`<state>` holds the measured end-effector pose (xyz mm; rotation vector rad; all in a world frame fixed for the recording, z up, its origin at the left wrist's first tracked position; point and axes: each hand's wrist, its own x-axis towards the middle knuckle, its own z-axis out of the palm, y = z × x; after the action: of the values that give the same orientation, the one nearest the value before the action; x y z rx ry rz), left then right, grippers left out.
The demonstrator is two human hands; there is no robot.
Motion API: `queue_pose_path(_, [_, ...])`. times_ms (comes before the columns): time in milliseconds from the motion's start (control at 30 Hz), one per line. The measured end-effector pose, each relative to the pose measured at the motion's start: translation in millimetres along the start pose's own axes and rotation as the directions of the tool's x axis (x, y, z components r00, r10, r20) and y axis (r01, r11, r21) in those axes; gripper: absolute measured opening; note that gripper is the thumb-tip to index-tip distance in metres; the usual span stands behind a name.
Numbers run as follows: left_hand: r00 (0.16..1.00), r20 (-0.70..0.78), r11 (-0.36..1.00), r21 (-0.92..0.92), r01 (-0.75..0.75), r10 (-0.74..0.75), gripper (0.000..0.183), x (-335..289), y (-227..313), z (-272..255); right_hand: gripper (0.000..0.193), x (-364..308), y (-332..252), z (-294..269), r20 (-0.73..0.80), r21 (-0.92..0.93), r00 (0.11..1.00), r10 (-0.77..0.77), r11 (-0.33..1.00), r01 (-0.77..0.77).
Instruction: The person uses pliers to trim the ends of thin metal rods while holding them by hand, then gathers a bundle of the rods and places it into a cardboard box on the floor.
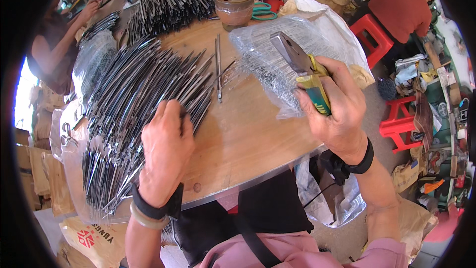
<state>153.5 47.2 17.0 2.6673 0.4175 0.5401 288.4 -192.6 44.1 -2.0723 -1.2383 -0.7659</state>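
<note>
I see the worktop point(248, 141) as the broadest thing here, its wood showing to the right of the big heap of thin metal strips point(134, 89). I take that heap as my landmark; its strips mostly share one slant, which I judge makes them easier to draw out singly. To the heap's right sits a clear plastic bag point(263, 44) of fine bright pieces, the film probably there to stop them scattering. Beyond the heap is a second pile of dark strips point(168, 7). At the heap's near right edge I have the left hand point(166, 136), fingers curled down; whether its grip pinches a strip or merely rests there, I cannot tell. Well right of the heap, the right hand point(342, 106) has its grip wrapped round the handles of the combination pliers point(303, 72), lifted above the worktop with the nose pointing up and leftward, a hold that seems to leave the nose free. Past the heap's far right side stands a lidded jar point(234, 10), with green-handled scissors point(263, 11) just beside it. Two loose strips point(218, 69) lie just right of the heap, side by side.
</note>
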Motion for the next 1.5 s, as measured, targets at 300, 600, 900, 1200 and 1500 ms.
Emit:
queue_pose_path(300, [0.79, 0.302, 0.352, -0.77, 0.532, -0.534, 0.008, -131, -36, -47, 0.023, -37, -52, -7, 0.339, 0.21, 0.918, -0.207, 0.968, 0.14])
queue_pose_path(600, [0.743, 0.617, -0.589, -0.71, 0.386, -0.257, 0.044, -152, -9, -68, 0.015, -23, -85, -17, 0.326, 0.215, 0.836, 0.441, 0.827, -0.52])
queue_pose_path(900, [0.712, 0.662, -0.285, -0.746, 0.601, -0.232, 0.015, -149, 3, -36, 0.027, -55, -68, -26, 0.563, 0.615, 0.687, 0.459, 0.324, -0.719])
queue_pose_path(1200, [0.677, 0.716, 0.047, -0.681, 0.731, -0.167, 0.009, -149, 8, -29, 0.025, -52, -73, -21, 0.511, 0.419, 0.842, 0.172, 0.806, -0.419])
queue_pose_path(1500, [0.539, 0.83, -0.003, -0.545, 0.839, -0.145, 0.004, -152, 8, -28, 0.025, -47, -82, 6, 0.608, 0.38, 0.776, -0.17, 0.92, -0.096])
